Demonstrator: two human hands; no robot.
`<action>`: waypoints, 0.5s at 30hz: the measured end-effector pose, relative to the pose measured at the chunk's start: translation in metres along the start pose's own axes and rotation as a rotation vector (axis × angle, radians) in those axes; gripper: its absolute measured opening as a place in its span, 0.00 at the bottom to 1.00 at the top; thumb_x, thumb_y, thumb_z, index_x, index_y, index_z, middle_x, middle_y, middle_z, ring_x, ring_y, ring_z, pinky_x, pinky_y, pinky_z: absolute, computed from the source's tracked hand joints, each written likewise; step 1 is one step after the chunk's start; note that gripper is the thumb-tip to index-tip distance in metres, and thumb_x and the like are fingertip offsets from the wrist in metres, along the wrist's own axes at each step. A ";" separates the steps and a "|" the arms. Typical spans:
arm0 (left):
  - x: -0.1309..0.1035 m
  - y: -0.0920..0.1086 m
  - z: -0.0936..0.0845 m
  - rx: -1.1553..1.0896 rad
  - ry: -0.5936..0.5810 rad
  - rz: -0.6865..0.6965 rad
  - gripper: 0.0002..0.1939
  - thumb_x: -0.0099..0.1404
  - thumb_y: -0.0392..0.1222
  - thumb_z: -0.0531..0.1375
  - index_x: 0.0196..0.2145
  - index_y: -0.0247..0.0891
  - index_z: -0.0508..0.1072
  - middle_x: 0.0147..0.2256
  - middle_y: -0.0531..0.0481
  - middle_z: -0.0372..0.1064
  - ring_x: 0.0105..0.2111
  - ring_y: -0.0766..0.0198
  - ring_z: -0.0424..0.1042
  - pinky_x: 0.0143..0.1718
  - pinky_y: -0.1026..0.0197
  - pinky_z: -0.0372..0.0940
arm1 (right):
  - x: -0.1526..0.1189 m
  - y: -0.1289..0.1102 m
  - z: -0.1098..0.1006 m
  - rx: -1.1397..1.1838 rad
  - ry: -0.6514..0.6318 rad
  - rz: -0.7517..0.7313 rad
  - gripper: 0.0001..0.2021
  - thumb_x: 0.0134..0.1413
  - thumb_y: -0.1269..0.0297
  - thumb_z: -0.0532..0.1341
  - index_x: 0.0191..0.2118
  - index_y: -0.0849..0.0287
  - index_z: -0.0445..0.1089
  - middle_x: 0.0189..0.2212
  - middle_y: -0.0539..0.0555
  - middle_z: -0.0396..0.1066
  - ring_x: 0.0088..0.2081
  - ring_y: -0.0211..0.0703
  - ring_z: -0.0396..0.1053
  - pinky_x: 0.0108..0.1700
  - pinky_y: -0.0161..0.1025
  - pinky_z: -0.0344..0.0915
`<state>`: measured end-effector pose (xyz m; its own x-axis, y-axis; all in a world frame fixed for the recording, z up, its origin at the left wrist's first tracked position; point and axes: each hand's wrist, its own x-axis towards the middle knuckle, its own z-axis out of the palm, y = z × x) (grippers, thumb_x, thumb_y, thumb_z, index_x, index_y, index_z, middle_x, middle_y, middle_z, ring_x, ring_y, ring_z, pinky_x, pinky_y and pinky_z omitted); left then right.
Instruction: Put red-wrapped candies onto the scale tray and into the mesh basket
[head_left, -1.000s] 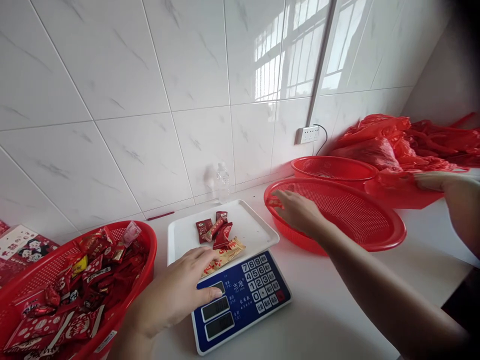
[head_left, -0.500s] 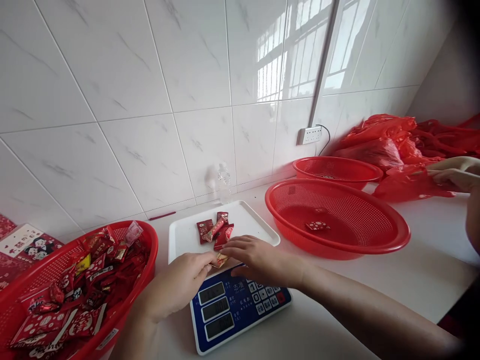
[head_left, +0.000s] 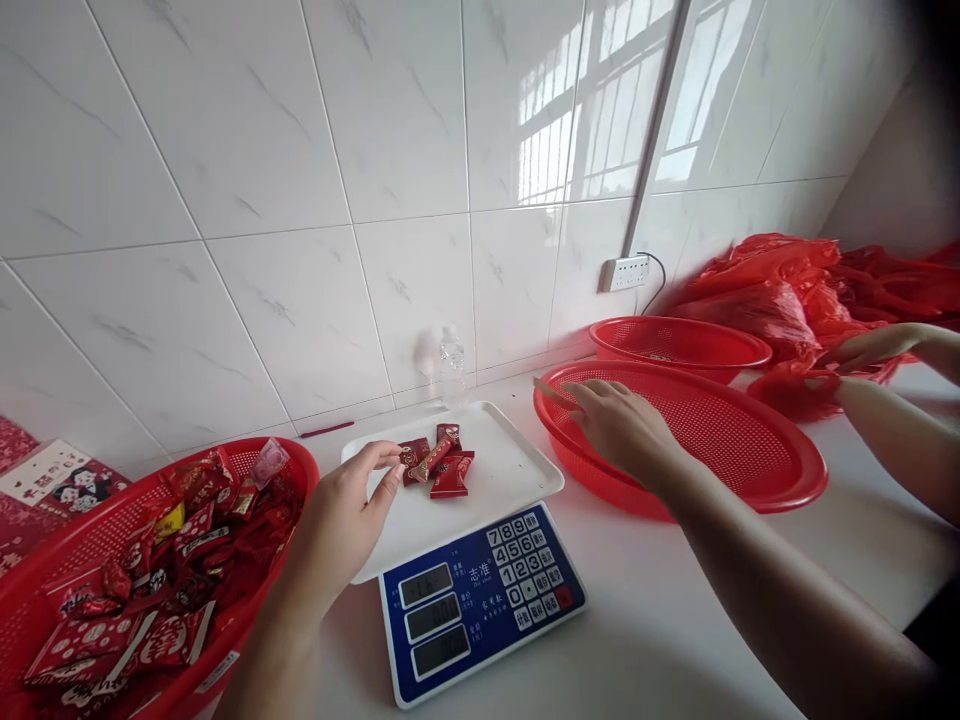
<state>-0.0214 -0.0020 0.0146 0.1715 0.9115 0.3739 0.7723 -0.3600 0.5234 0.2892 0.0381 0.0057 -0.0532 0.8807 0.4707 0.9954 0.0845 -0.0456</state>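
Note:
Over the near-left rim of the big red plastic basket (head_left: 780, 480), my right hand (head_left: 622, 425) is raised with its fingers stretched out and nothing visible in it. My left hand (head_left: 349, 515) hovers at the left side of the white scale tray (head_left: 517, 460), thumb and fingers apart. Its fingertips are right by a dark red candy packet (head_left: 415, 460); whether they touch it I cannot tell. Beside that lie a stick-shaped candy (head_left: 433, 458) and a red candy packet (head_left: 451, 476), bunched on the tray. The blue scale panel (head_left: 484, 600) sits in front.
A red basket full of wrapped candies (head_left: 172, 560) stands at left. Behind the big basket is a second red basket (head_left: 679, 345). Another person's hands (head_left: 870, 350) handle a red plastic bag (head_left: 795, 390) at right. A clear bottle (head_left: 451, 365) stands by the wall.
My right hand has moved from the tray's front edge to over the big basket. My left hand has shifted left and up. The gold-coloured packet between them is out of sight.

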 end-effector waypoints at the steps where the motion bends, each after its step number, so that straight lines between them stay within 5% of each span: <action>1: 0.000 0.000 0.000 0.003 -0.003 -0.003 0.13 0.65 0.49 0.49 0.43 0.44 0.67 0.45 0.50 0.72 0.46 0.60 0.70 0.43 0.59 0.65 | 0.000 -0.001 0.002 0.022 -0.026 -0.023 0.17 0.57 0.68 0.53 0.51 0.60 0.66 0.47 0.62 0.70 0.46 0.55 0.67 0.41 0.46 0.65; 5: -0.001 0.002 0.003 0.024 -0.067 -0.006 0.14 0.66 0.50 0.48 0.43 0.45 0.67 0.45 0.51 0.72 0.44 0.60 0.71 0.40 0.59 0.65 | -0.002 -0.037 0.015 0.300 -0.193 -0.359 0.18 0.57 0.67 0.56 0.54 0.58 0.65 0.56 0.59 0.63 0.57 0.49 0.57 0.56 0.48 0.57; 9: -0.002 0.002 0.004 0.042 -0.126 0.015 0.14 0.66 0.49 0.48 0.44 0.46 0.67 0.44 0.50 0.72 0.44 0.58 0.72 0.37 0.59 0.65 | 0.000 -0.081 0.029 0.431 -0.280 -0.663 0.19 0.54 0.72 0.57 0.52 0.55 0.66 0.56 0.55 0.63 0.59 0.46 0.54 0.58 0.46 0.55; 15: -0.003 0.002 0.003 0.034 -0.164 0.019 0.14 0.66 0.48 0.48 0.44 0.46 0.67 0.44 0.50 0.72 0.45 0.58 0.71 0.38 0.59 0.65 | -0.002 -0.094 0.040 0.342 -0.294 -0.653 0.17 0.56 0.73 0.53 0.51 0.57 0.65 0.45 0.60 0.68 0.46 0.48 0.65 0.46 0.45 0.62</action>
<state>-0.0185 -0.0046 0.0118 0.2815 0.9259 0.2519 0.7878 -0.3729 0.4902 0.1928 0.0471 -0.0263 -0.6845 0.6864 0.2454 0.6781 0.7232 -0.1314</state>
